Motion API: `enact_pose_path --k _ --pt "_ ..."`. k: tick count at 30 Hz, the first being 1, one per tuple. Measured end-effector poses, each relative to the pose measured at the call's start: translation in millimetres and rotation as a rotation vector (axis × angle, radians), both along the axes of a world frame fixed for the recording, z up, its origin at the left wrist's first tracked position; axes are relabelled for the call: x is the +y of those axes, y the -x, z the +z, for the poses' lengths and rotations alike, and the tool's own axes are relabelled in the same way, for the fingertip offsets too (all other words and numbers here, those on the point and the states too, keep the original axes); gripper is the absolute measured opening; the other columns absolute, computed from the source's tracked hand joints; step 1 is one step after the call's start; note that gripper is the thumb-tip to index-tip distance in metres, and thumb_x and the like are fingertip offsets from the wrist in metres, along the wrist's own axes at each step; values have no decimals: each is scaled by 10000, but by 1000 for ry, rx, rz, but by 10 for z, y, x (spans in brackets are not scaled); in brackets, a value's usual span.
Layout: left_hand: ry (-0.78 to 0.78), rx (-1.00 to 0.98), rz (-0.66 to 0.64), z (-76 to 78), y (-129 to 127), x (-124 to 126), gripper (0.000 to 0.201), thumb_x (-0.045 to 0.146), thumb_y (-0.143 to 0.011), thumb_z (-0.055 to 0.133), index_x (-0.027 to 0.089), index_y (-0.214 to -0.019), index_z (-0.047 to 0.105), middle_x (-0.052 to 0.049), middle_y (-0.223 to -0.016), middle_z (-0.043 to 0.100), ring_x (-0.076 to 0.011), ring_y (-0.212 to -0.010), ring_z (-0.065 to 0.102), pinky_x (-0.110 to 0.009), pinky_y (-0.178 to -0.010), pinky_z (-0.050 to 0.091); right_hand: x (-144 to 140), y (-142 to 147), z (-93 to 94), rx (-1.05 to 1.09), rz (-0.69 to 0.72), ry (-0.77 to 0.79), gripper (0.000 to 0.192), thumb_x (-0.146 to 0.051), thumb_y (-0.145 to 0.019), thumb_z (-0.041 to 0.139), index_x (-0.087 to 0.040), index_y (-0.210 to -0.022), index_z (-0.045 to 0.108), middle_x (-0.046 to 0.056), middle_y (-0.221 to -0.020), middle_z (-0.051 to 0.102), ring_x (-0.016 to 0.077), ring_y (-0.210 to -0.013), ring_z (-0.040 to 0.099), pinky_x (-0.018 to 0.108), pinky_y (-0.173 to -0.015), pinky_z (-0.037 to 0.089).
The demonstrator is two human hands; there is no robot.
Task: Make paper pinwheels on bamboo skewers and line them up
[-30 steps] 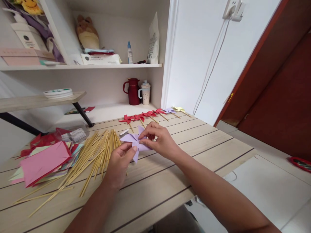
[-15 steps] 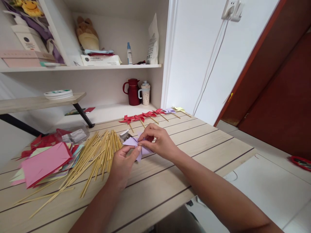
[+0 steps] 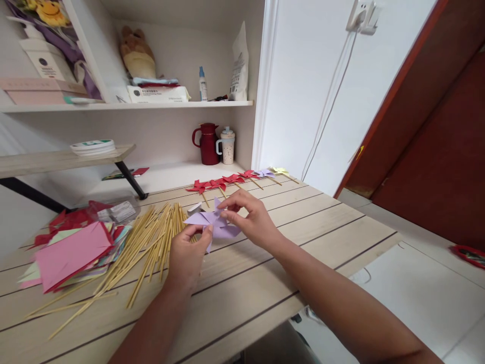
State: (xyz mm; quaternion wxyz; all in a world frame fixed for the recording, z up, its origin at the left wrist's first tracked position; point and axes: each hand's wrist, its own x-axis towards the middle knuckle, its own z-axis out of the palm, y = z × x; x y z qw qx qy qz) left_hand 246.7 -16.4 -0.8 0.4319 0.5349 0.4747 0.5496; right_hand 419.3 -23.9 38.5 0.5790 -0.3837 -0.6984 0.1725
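Observation:
A lavender paper pinwheel [image 3: 223, 231] with folded blades is held just above the table between my two hands. My left hand [image 3: 187, 253] pinches its lower left side between thumb and fingers. At the upper right, the thumb and fingertips of my right hand [image 3: 248, 212] are closed on a blade near the centre. Behind the pinwheel stands a small box with a white lid [image 3: 194, 208], partly hidden. To the left of my hands lies a loose heap of thin wooden sticks [image 3: 151, 247].
Coloured paper sheets [image 3: 71, 253] lie stacked at the left beside a clear plastic box [image 3: 123, 210]. Finished red pinwheels [image 3: 223, 183], a lavender one [image 3: 265, 173] and a yellow one [image 3: 279, 171] on sticks line the table's back edge. A red jug [image 3: 208, 144] stands behind them.
My right hand has shifted from the pinwheel's centre towards its upper right blade. The pinwheel's blades now show more openly, and my left hand has moved slightly left and down.

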Motion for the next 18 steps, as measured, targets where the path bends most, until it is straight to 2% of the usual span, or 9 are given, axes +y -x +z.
enact_pose_path --k 2,3,5,7,9,11,13,15,18 --pt "9 -35 36 29 14 3 292 447 -651 804 175 -732 740 -12 -708 683 -143 -651 569 -251 -624 420 19 -44 -5 140 -34 68 269 -346 -877 705 -256 -1131 696 56 -1019 650 181 -917 601 352 -848 502" --pt "10 -41 50 43 20 1 282 439 -650 804 175 -727 739 -9 -696 678 -143 -645 566 -253 -622 420 32 -66 -14 215 -25 148 427 -387 -859 723 -273 -1261 632 73 -1121 641 192 -978 606 373 -890 500" --pt "-12 -26 66 71 32 -8 256 421 -665 792 178 -728 739 0 -665 663 -141 -619 551 -255 -608 416 59 -98 -38 338 80 355 710 -431 -793 785 -297 -1426 491 106 -1279 607 223 -1093 608 410 -940 497" --pt "-63 24 88 101 40 -26 220 401 -688 773 186 -722 740 1 -658 661 -148 -618 555 -261 -610 419 77 -105 -58 399 234 540 826 -407 -715 851 -282 -1442 479 115 -1295 624 235 -1125 618 415 -961 488" --pt "-128 89 116 134 41 -51 178 373 -705 757 196 -702 742 -6 -672 674 -169 -661 588 -272 -645 437 77 -87 -60 412 368 646 769 -365 -656 890 -251 -1351 582 102 -1248 668 227 -1100 637 387 -957 481" --pt "-189 136 132 167 38 -79 135 339 -709 749 207 -678 745 -14 -692 690 -193 -723 625 -286 -707 460 62 -61 -42 408 446 698 593 -356 -640 893 -211 -1180 699 79 -1129 724 201 -992 660 347 -905 484" --pt "-235 157 126 191 34 -102 103 315 -710 746 217 -675 752 -21 -724 710 -209 -766 647 -304 -768 476 44 -42 -17 414 448 737 424 -359 -636 887 -176 -996 757 49 -943 753 163 -831 656 309 -819 482" --pt "-267 171 111 202 31 -116 86 304 -711 747 226 -679 759 -30 -758 728 -218 -783 657 -322 -807 484 31 -36 1 432 404 771 339 -345 -615 893 -159 -867 765 19 -785 736 133 -708 624 281 -742 465" --pt "-304 204 98 195 30 -121 75 301 -710 749 234 -679 764 -42 -770 735 -229 -781 663 -344 -826 489 25 -39 10 430 369 776 300 -318 -583 902 -156 -790 759 4 -713 716 123 -654 598 268 -689 442"
